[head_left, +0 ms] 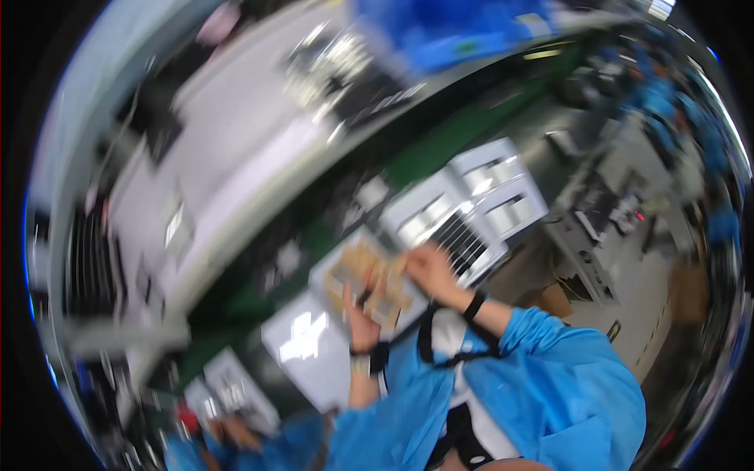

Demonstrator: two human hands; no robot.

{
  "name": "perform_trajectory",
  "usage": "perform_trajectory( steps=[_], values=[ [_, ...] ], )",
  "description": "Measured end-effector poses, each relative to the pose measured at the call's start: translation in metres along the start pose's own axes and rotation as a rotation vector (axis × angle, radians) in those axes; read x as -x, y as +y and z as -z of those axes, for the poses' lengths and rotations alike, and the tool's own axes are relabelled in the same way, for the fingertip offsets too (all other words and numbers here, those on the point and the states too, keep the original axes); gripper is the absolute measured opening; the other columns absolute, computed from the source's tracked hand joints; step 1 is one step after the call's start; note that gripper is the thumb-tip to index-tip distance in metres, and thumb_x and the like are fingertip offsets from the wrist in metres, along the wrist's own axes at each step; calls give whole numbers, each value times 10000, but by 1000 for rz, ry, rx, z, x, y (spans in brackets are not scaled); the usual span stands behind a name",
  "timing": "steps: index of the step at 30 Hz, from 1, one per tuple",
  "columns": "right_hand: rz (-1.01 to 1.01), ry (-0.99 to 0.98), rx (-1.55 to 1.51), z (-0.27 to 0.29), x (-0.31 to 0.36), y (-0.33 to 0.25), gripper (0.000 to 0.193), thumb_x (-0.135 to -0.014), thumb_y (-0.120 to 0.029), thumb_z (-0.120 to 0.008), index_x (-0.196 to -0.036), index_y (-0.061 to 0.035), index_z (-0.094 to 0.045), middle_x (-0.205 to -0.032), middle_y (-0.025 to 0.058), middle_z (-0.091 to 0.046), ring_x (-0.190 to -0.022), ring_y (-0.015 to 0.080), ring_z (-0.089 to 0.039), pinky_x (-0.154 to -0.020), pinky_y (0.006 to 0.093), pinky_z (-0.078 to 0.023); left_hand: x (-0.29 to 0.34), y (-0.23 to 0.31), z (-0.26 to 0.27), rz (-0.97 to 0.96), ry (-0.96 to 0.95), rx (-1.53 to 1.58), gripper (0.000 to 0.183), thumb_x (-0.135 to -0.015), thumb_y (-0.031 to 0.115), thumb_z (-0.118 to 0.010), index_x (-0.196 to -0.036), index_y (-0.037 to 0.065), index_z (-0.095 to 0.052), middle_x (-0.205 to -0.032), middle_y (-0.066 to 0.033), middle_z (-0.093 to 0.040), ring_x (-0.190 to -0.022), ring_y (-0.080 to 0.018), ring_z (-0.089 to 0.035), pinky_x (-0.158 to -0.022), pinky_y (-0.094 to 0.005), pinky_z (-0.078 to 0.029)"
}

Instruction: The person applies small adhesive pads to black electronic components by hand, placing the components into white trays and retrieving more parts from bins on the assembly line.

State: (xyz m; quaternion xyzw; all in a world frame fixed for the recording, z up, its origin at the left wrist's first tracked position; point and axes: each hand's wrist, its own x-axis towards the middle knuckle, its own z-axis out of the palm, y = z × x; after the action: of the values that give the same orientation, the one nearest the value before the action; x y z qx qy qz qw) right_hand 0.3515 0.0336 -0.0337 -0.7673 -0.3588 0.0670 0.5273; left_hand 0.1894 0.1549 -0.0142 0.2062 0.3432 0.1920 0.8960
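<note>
In front of me, a white tray (318,276) holds a jumble of tan pieces (355,263), too smeared by motion to name. My left hand (363,320) reaches over the tray's near side, thumb and fingers around a small dark thing (363,297) whose kind I cannot make out. At the tray's right edge, my right hand (432,271) has its fingers curled together beside the tan pieces. Whatever they pinch, if anything, is hidden by blur. Both wrists wear black bands.
White trays (302,341) lie to the left. To the right are more white trays (503,184) and a black slotted tray (459,243). Beyond the green bench surface runs a pale shelf (228,110) with a blue bin (448,27). A co-worker's hands (234,432) show at lower left.
</note>
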Motion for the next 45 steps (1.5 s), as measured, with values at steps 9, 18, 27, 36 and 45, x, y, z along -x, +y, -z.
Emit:
perform_trajectory(
  steps=[9,18,27,36,45],
  values=[
    [66,-538,-216,-48,34,-103,177,-880,25,-713,-1046,-19,-753,-977,122,-707,-765,228,-706,-713,318,-570,-5,-9,53,-267,-5,-17,792,-1040,700,-268,-1562,118,-391,-1546,-134,-493,-1376,-304,-518,-1147,-423,-419],
    [-23,-597,-211,-67,32,-82,130,-887,-16,-713,-1013,4,-740,-904,153,-742,-755,257,-730,-680,334,-572,-9,-33,92,-516,208,-224,641,-1099,482,-325,-1446,-29,-499,-1434,-166,-582,-1300,-273,-572,-1113,-387,-438],
    [101,-602,-164,-47,24,-55,164,-884,7,-688,-1036,-23,-741,-965,137,-687,-864,268,-717,-765,347,-568,-5,-8,97,-501,234,16,776,-1051,604,-428,-1599,102,-206,-1545,-209,-448,-1425,-327,-451,-1194,-487,-362],
    [44,-690,-85,-77,45,-43,142,-885,-36,-719,-1023,-36,-754,-934,146,-719,-821,273,-712,-717,358,-557,-5,-23,127,-465,313,79,673,-1060,553,-455,-1551,114,-320,-1516,-198,-484,-1355,-322,-516,-1138,-464,-412],
    [-194,-648,-65,-166,34,111,199,-852,-107,-688,-1029,-113,-780,-935,114,-771,-845,190,-735,-767,340,-578,39,-3,176,-473,410,11,713,-1041,625,-421,-1560,154,-291,-1560,-185,-445,-1420,-363,-452,-1200,-498,-306]
  ],
)
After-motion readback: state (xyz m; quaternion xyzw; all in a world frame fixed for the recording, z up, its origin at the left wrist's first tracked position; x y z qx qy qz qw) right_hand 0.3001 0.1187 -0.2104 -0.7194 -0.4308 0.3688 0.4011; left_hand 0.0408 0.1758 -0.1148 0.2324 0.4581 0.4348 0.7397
